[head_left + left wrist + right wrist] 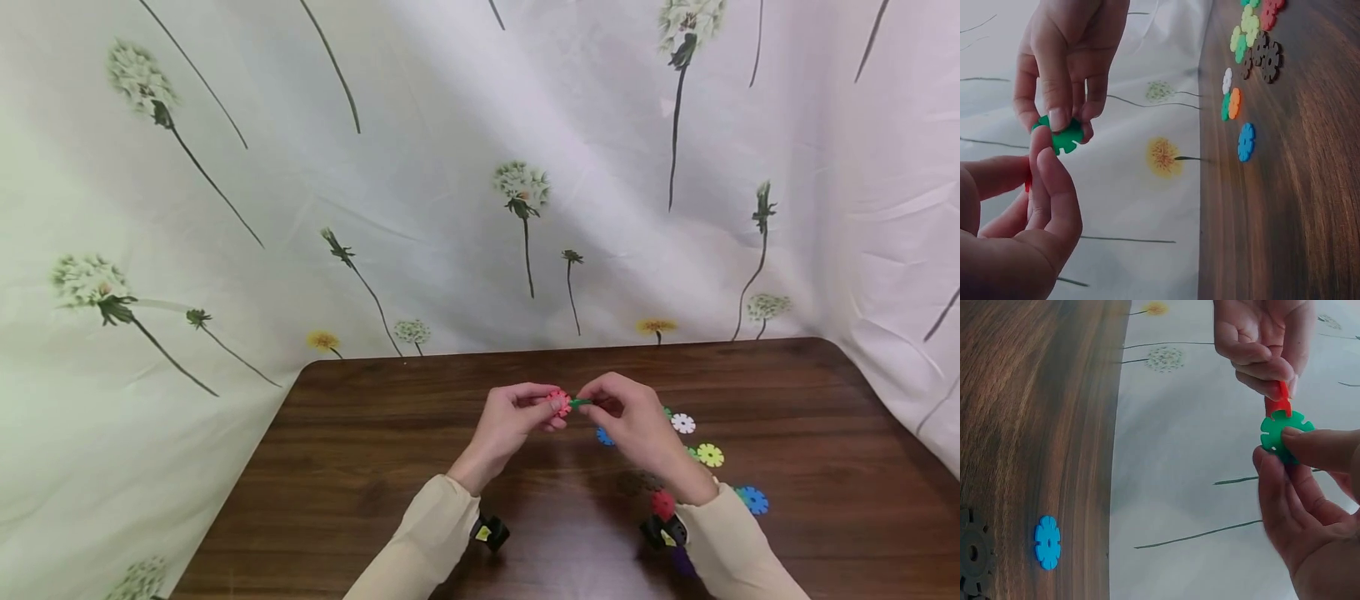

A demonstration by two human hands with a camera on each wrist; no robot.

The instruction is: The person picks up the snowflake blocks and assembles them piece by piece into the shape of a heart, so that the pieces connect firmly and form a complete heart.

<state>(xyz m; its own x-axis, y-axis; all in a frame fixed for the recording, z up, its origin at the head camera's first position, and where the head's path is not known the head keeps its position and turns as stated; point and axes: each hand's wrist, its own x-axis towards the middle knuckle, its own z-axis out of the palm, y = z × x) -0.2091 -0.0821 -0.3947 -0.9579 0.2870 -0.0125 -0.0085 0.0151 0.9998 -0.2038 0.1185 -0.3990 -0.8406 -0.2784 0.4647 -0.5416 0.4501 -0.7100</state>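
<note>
Above the table, my left hand point(517, 418) pinches a red notched disc point(558, 403) between thumb and fingers. Facing it, my right hand point(628, 421) pinches a green notched disc point(1282, 434) by its face. In the right wrist view the red disc point(1282, 403) meets the green one's edge at a notch, the two turned crosswise to each other. From the left wrist view, the green disc point(1063, 136) shows below the right thumb, while the left fingers cover most of the red disc.
On the brown table point(360, 467), loose discs lie around my right forearm: blue point(605, 436), white point(683, 423), yellow point(710, 455), red point(663, 504) and another blue point(753, 500). Dark brown discs point(1270, 62) and an orange one point(1235, 103) lie among them. A flower-printed cloth point(450, 250) hangs behind.
</note>
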